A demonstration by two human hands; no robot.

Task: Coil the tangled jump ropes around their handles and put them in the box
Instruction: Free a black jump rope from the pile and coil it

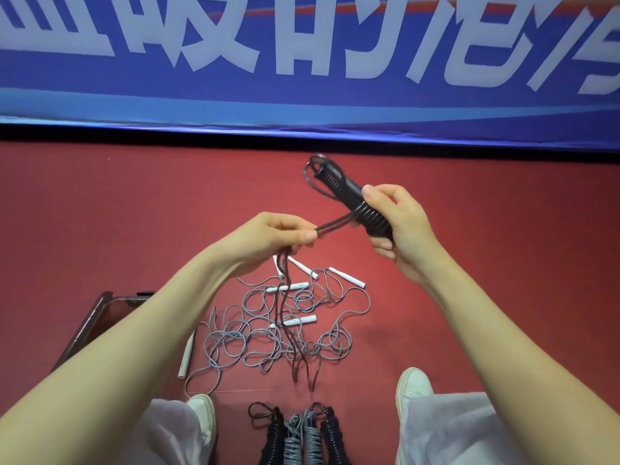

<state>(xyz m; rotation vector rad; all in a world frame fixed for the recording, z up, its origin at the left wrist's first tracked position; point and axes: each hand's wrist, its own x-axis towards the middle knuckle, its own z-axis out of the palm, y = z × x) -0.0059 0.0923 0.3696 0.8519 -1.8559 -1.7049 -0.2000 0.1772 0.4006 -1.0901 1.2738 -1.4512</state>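
My right hand (pixel 399 226) grips a pair of black jump-rope handles (pixel 349 193) held together, with several turns of black rope wound round their lower part. My left hand (pixel 278 234) pinches the black rope (pixel 285 297), which runs taut to the handles and hangs down to the floor. Below lies a tangle of grey ropes (pixel 285 327) with white handles (pixel 347 276). A transparent box (pixel 90 320) sits on the floor at the left, mostly hidden by my left forearm.
Several coiled ropes (pixel 295 437), black and grey, lie on the red floor between my white shoes (pixel 414 385). A blue banner with white characters (pixel 302 62) stands along the far edge of the floor.
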